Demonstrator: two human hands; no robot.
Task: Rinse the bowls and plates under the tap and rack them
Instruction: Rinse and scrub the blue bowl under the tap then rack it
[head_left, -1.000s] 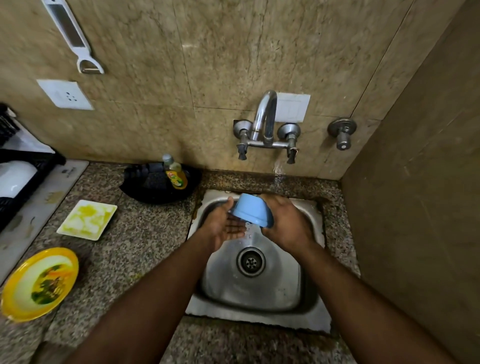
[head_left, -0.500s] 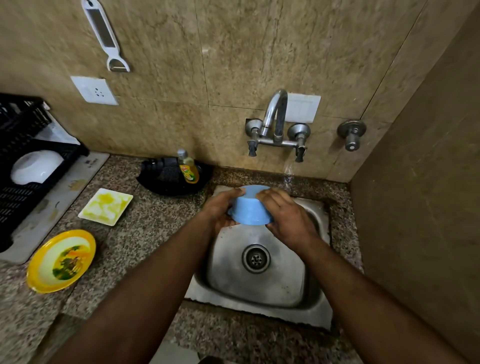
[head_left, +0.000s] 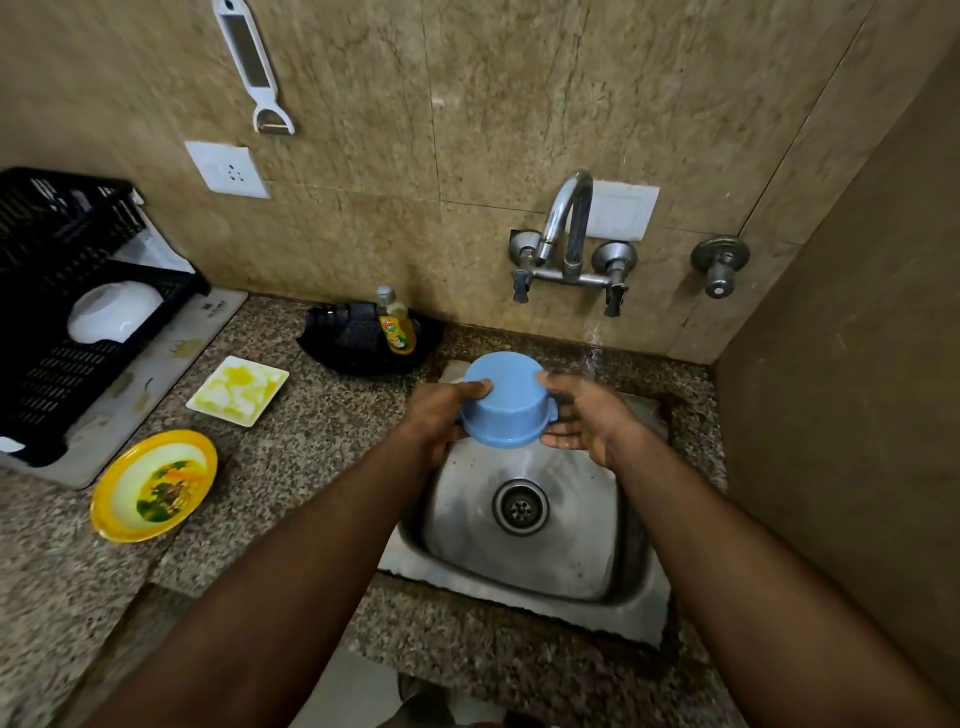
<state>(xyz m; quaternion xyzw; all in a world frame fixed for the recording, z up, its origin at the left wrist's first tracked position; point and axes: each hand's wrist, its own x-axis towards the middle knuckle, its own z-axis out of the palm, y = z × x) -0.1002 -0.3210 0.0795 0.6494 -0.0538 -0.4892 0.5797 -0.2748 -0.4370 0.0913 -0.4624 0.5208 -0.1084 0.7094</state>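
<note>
A small blue bowl (head_left: 506, 400) hangs upside down over the back left of the steel sink (head_left: 524, 566). My left hand (head_left: 441, 415) grips its left side, thumb on the wall. My right hand (head_left: 582, 418) holds its right side at the rim with fingers spread. The tap (head_left: 569, 228) stands on the wall above; no stream shows under it. A black dish rack (head_left: 57, 312) at the far left holds an upturned white bowl (head_left: 114, 312). A dirty yellow plate (head_left: 156, 486) and a stained white square plate (head_left: 238, 389) lie on the counter.
A dish-soap bottle (head_left: 396, 325) stands in a black tray (head_left: 358, 338) behind the counter. A side wall rises at the right of the sink. A separate valve (head_left: 719, 265) sits on the back wall. Water trickles down the wall at the sink's back right.
The bowl has turned from tilted to fully upside down and has risen away from the basin, towards the left. The view has swung left, showing more of the rack.
</note>
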